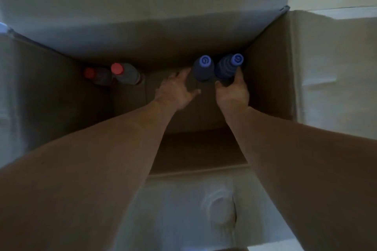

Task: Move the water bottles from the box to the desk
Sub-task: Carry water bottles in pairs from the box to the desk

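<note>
I am looking straight down into a deep, dim cardboard box (271, 79), both bare forearms reaching in. My two hands are apart, side by side near the far right corner. My right hand (232, 92) has its fingers curled around the lower body of a dark blue water bottle with a blue cap (226, 68), which stands upright against the right wall. Just left of it stands a second blue-capped bottle (203, 69); the two look very close together, perhaps touching. My left hand (175, 91) is spread, fingers relaxed, its fingertips at the left side of this second bottle; I cannot tell whether they touch it. Well apart, in the far left corner, stand two clear bottles with red caps (122, 74), side by side. Pale box flaps (330, 67) fold outward around the opening
</note>
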The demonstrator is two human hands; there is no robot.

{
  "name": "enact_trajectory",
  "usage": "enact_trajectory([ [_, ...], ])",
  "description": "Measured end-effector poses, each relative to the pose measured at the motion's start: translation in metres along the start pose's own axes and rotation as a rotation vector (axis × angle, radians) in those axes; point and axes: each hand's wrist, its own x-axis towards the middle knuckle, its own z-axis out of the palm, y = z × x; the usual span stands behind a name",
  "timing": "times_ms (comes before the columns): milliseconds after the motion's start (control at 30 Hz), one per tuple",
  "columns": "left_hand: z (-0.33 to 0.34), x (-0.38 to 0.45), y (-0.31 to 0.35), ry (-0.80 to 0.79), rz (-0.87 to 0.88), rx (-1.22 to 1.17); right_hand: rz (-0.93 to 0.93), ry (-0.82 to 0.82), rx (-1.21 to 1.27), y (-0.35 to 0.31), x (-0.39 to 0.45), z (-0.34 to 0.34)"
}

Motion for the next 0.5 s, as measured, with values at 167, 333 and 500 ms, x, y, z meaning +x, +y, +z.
enact_trajectory([
  [167,0.008,0.034,-0.004,0.058,0.06,-0.164,0.005,0.084,0.104,0.008,0.026,0.013],
  [333,0.015,0.055,0.004,0.156,0.12,-0.212,0.02,0.144,0.181,0.008,0.043,0.017],
  [500,0.026,0.061,0.007,0.284,0.15,-0.26,-0.005,0.238,0.243,0.008,0.049,0.022],
])
